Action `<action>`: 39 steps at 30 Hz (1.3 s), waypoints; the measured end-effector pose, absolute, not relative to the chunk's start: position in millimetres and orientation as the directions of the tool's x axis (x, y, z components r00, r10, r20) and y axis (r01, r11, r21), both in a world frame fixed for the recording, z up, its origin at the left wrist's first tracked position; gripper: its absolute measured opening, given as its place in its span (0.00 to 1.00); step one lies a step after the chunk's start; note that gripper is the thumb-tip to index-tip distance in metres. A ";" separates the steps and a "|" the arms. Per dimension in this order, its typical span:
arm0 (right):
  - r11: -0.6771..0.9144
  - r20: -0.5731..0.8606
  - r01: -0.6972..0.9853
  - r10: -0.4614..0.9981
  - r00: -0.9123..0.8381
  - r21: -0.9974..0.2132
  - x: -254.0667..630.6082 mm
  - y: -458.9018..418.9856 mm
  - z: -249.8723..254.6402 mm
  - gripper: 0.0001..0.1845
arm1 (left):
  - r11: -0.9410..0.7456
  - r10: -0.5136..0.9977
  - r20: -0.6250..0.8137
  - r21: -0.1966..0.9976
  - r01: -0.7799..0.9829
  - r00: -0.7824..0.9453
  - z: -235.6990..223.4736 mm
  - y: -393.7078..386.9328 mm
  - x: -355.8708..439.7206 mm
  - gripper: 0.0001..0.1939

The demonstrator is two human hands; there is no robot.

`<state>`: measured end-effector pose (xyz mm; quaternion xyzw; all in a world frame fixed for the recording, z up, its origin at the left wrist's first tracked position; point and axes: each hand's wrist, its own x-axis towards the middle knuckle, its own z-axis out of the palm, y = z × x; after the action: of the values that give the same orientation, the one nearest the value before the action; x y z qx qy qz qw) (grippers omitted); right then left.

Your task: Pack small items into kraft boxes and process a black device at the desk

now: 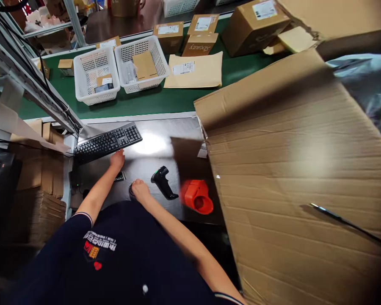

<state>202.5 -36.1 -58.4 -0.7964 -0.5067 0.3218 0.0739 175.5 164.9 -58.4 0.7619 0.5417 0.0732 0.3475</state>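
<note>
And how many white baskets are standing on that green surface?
2: the left basket, with small items in it, and the right basket beside it, nearer the flat envelope. The big cardboard could hide more.

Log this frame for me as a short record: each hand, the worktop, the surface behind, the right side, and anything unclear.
Left hand: at the near edge of the black keyboard
Right hand: beside a small dark object
Worktop: black handheld scanner, orange-red holder right of it
Green surface: two white baskets, a labelled envelope, cardboard boxes
Right side: large cardboard sheet
Unclear: what the dark object is; whether the left fingers touch keys
</note>
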 end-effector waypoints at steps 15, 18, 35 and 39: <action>-0.477 -0.364 0.086 0.764 0.532 -0.875 235.0 -54.9 -75.7 0.06 | -0.402 0.775 -0.338 0.389 0.829 0.534 -53.7 174.5 161.8 0.24; -0.439 -0.345 0.044 0.760 0.550 -0.898 233.4 -54.3 -72.4 0.10 | -0.433 0.744 -0.362 0.378 0.818 0.561 -49.6 175.4 172.0 0.20; -0.210 -0.202 -0.036 0.860 0.469 -0.977 247.1 -53.0 -56.1 0.16 | -0.399 0.294 -0.511 0.702 0.590 0.808 6.4 52.7 118.6 0.09; -0.243 -0.260 -0.095 0.912 0.318 -0.965 236.9 -60.9 -55.9 0.16 | -0.321 0.234 -0.534 0.747 0.583 0.813 6.8 57.3 107.9 0.08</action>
<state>236.9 -60.9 -55.9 -0.6227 -0.3277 0.4833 0.5208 107.9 57.3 6.8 0.7953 0.2566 -0.1668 0.5233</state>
